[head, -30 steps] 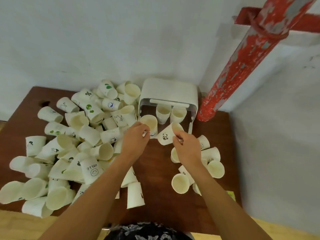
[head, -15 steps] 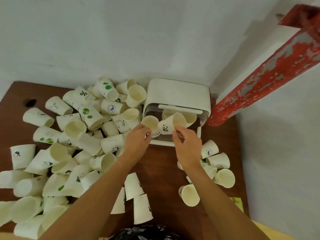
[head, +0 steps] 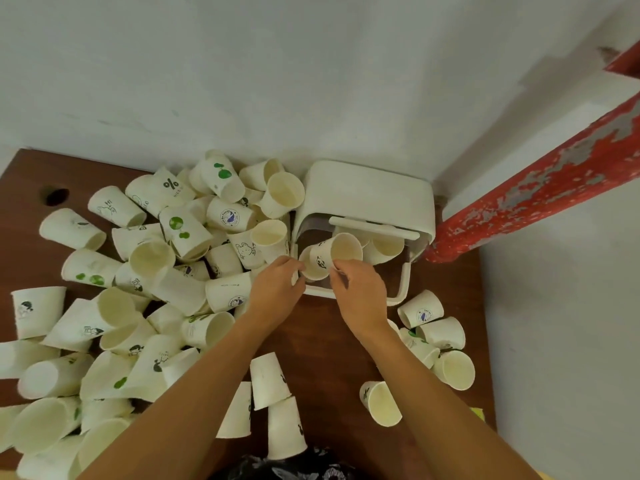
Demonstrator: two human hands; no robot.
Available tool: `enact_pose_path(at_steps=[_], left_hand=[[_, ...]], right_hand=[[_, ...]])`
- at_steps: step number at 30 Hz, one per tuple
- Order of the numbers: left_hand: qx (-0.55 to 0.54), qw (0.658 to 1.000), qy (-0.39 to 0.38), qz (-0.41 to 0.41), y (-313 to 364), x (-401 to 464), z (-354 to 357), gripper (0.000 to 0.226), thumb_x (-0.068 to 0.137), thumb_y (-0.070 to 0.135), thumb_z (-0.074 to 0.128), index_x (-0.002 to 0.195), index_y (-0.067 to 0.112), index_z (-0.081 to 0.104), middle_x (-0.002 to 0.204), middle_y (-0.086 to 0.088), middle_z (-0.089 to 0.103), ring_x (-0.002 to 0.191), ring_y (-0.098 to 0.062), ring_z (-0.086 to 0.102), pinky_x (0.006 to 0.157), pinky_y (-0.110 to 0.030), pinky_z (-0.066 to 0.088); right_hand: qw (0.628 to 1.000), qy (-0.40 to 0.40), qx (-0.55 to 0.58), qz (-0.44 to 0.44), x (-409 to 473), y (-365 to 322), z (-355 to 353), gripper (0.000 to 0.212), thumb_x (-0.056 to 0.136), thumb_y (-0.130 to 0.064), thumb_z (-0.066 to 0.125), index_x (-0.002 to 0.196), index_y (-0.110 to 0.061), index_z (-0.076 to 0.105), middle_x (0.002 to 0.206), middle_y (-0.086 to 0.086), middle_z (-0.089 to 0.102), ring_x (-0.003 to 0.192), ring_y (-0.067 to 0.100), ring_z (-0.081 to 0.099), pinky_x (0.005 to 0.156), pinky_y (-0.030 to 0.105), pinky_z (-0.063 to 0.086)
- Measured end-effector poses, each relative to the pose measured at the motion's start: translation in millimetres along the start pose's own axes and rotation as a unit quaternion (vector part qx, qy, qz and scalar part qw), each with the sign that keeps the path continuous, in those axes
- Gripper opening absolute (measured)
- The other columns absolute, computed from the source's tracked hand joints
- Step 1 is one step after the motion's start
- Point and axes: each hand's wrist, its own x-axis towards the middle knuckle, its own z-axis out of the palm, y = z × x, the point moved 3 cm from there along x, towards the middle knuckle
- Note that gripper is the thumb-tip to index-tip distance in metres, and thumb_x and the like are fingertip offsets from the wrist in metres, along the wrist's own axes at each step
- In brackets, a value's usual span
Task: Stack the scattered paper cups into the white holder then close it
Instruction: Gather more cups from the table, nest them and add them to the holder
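Observation:
The white holder (head: 367,192) stands open at the back of the brown table (head: 322,348), with cups (head: 388,245) inside it. My right hand (head: 358,289) pinches a panda-print cup (head: 334,252) at the holder's mouth, its open end facing the holder. Just left of it, my left hand (head: 275,289) holds another cup (head: 306,266), which sits partly behind the panda cup. Several loose paper cups (head: 138,289) lie heaped across the left half of the table.
A smaller cluster of cups (head: 436,344) lies right of my right arm, and three cups (head: 270,393) lie between my arms. A peeling red post (head: 533,195) slants at the right by the white wall. A round hole (head: 55,196) marks the table's far left.
Both hands moved forward with their cups, from the table in front of the holder up to its opening. The panda cup now overlaps the left-hand cup.

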Motion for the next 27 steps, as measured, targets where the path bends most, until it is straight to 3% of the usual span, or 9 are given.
enact_pose_path(at_steps=[2, 5, 7, 15, 21, 27], left_hand=[[-0.003, 1.0, 0.002, -0.002, -2.8, -4.3, -2.9, 0.021, 0.089, 0.019, 0.062, 0.109, 0.019, 0.067, 0.114, 0.002, 0.064, 0.093, -0.014, 0.06, 0.076, -0.023, 0.042], [-0.003, 1.0, 0.005, -0.009, -7.0, -10.8, -5.9, 0.021, 0.089, 0.021, 0.062, 0.11, 0.021, 0.067, 0.113, 0.004, 0.064, 0.09, -0.012, 0.059, 0.076, -0.024, 0.043], [0.003, 1.0, 0.009, -0.011, -6.7, -14.3, -7.5, 0.021, 0.09, 0.021, 0.061, 0.11, 0.021, 0.067, 0.113, 0.004, 0.064, 0.091, -0.013, 0.06, 0.077, -0.026, 0.045], [0.061, 0.993, -0.062, 0.081, 36.8, -45.4, 17.1, 0.025, 0.092, 0.029, 0.054, 0.113, 0.021, 0.064, 0.111, 0.005, 0.062, 0.097, -0.016, 0.06, 0.081, -0.036, 0.051], [0.069, 0.979, -0.135, 0.136, 75.0, -83.3, 53.1, 0.025, 0.093, 0.035, 0.055, 0.116, 0.026, 0.062, 0.115, 0.01, 0.06, 0.101, -0.01, 0.058, 0.083, -0.027, 0.049], [0.1, 0.963, -0.19, 0.16, 100.4, -123.9, 91.3, 0.024, 0.094, 0.036, 0.052, 0.114, 0.027, 0.061, 0.118, 0.011, 0.059, 0.101, -0.012, 0.059, 0.081, -0.029, 0.049]], right_hand=[[0.998, -0.04, -0.036, -0.011, 1.3, -0.4, 10.4, 0.015, 0.097, -0.025, 0.056, 0.094, -0.019, 0.07, 0.09, -0.001, 0.067, 0.088, 0.018, 0.06, 0.067, 0.024, 0.041], [0.996, -0.076, -0.041, -0.024, -2.0, -0.3, 21.5, 0.025, 0.096, -0.024, 0.057, 0.118, -0.021, 0.068, 0.118, -0.001, 0.067, 0.113, 0.018, 0.057, 0.086, 0.03, 0.047], [0.997, -0.07, -0.03, -0.025, -4.1, 0.6, 22.9, 0.029, 0.096, -0.025, 0.057, 0.124, -0.021, 0.065, 0.125, -0.003, 0.065, 0.119, 0.016, 0.054, 0.091, 0.031, 0.046], [0.997, -0.045, -0.023, 0.054, -61.4, 53.6, 1.2, 0.017, 0.096, -0.031, 0.053, 0.099, -0.026, 0.069, 0.097, -0.008, 0.068, 0.091, 0.014, 0.06, 0.075, 0.033, 0.05], [0.987, -0.02, -0.011, 0.158, -125.2, 107.5, -29.3, 0.019, 0.097, -0.031, 0.053, 0.107, -0.027, 0.068, 0.104, -0.01, 0.068, 0.093, 0.009, 0.059, 0.074, 0.024, 0.041], [0.976, -0.019, -0.004, 0.219, -181.8, 154.8, -44.1, 0.018, 0.094, -0.027, 0.057, 0.107, -0.026, 0.069, 0.105, -0.006, 0.07, 0.095, 0.015, 0.064, 0.077, 0.032, 0.052]])
